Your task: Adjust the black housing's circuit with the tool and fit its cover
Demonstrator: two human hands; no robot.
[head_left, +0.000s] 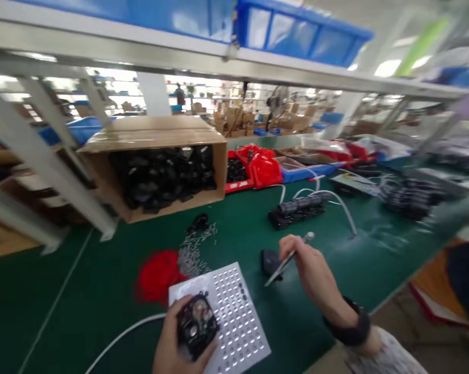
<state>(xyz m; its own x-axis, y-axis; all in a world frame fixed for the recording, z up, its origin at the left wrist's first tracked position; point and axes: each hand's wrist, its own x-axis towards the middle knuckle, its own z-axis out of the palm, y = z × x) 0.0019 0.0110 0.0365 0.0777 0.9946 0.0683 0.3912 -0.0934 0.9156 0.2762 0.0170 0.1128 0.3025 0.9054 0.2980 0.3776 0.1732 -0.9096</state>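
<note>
My left hand (171, 347) is closed around a small black part (196, 322) with shiny round pieces inside, held over a white perforated plate (236, 322). My right hand (311, 270) pinches metal tweezers (287, 259), their tips pointing down-left near a small black piece (271, 262) on the green mat. A black band sits on my right wrist. Just beyond the plate lie a heap of small metal pins (191, 249) and a pile of red parts (156, 274).
A cardboard box (152, 136) full of black parts lies on its side at the back left. Red trays (253, 169), a black tool with white cables (299, 208) and more black parts (409, 197) are further right. Another person's arm (453, 213) shows at the right edge.
</note>
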